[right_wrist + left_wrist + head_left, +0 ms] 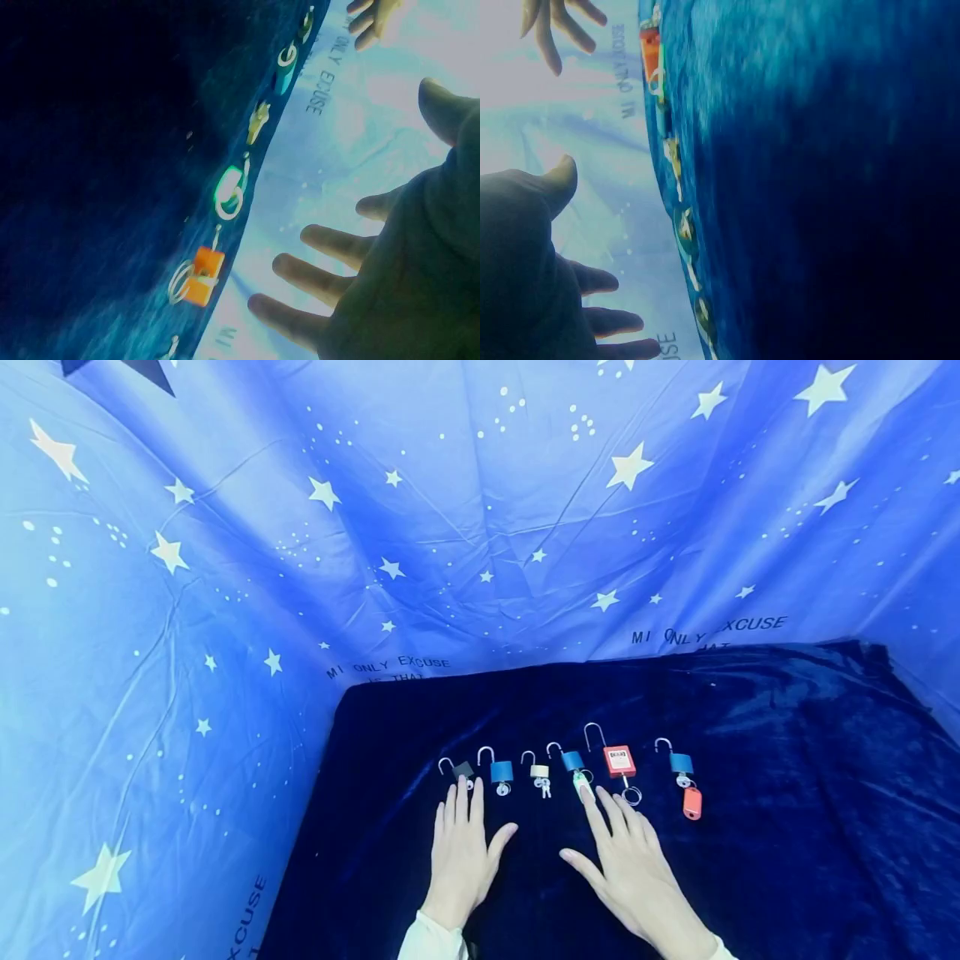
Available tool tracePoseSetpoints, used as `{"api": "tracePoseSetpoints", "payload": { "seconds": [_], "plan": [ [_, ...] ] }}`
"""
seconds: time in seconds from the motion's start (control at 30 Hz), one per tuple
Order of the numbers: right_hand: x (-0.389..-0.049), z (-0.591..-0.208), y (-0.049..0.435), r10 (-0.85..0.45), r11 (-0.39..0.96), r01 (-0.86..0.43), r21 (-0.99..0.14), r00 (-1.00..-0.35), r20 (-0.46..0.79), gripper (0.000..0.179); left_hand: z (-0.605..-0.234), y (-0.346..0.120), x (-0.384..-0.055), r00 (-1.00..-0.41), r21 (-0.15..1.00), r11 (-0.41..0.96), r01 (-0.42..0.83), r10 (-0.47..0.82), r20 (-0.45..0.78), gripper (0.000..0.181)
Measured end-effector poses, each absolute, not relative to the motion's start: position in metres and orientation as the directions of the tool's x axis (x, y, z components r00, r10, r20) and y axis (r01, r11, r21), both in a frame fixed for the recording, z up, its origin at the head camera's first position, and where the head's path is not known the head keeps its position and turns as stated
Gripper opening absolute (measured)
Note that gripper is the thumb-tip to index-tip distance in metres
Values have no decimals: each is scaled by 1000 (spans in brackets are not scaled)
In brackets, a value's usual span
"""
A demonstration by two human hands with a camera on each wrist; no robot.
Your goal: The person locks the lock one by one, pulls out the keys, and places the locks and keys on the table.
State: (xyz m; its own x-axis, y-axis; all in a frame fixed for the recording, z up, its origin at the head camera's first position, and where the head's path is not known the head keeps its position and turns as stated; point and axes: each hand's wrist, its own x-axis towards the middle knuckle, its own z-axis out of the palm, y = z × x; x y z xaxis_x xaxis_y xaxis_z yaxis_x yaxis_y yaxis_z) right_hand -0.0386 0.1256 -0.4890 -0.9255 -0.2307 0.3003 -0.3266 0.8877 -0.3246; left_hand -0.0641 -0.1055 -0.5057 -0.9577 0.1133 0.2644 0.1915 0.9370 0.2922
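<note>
Several padlocks with raised shackles lie in a row on dark blue velvet, keys in them. From the left in the head view come a black padlock [464, 770], a blue padlock [501, 772], a small brass padlock [539, 772], a second blue padlock [572, 761] with a green key tag [582, 787], a red padlock [619, 761] with a key ring, and a third blue padlock [681, 765] with a red key tag [692, 803]. My left hand [461, 852] is spread, its fingertips overlapping the black padlock. My right hand [630, 868], fingers straight, reaches toward the green tag. Neither hand holds anything.
The velvet cloth [780, 827] covers the table, its far edge behind the padlocks. A blue curtain [480, 527] with white stars and printed lettering hangs behind and along the left side.
</note>
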Motion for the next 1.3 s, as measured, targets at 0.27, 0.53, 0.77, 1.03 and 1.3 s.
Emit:
{"api": "tracePoseSetpoints", "payload": {
  "seconds": [0.27, 0.53, 0.77, 1.03, 1.3],
  "plan": [
    [-49, -478, 99, -262, 864, -347, -365, -929, 261, 81, -504, -121, -80, -976, 406, 903, 144, 62, 209, 72],
    [-56, -473, 76, -276, 823, -363, -436, -927, 253, 80, -496, -136, -107, -991, 490, 869, 73, 6, 136, 72],
    [-68, -472, 58, -310, 795, -378, -474, -925, 218, 81, -493, -151, -122, -993, 529, 848, 12, -50, 103, 72],
    [-78, -474, 43, -333, 781, -380, -495, -925, 184, 82, -495, -162, -140, -991, 563, 825, -44, -107, 79, 71],
    [-97, -476, 33, -373, 771, -393, -501, -916, 145, 80, -503, -164, -155, -988, 569, 820, -65, -132, 78, 61]
  ]
}}
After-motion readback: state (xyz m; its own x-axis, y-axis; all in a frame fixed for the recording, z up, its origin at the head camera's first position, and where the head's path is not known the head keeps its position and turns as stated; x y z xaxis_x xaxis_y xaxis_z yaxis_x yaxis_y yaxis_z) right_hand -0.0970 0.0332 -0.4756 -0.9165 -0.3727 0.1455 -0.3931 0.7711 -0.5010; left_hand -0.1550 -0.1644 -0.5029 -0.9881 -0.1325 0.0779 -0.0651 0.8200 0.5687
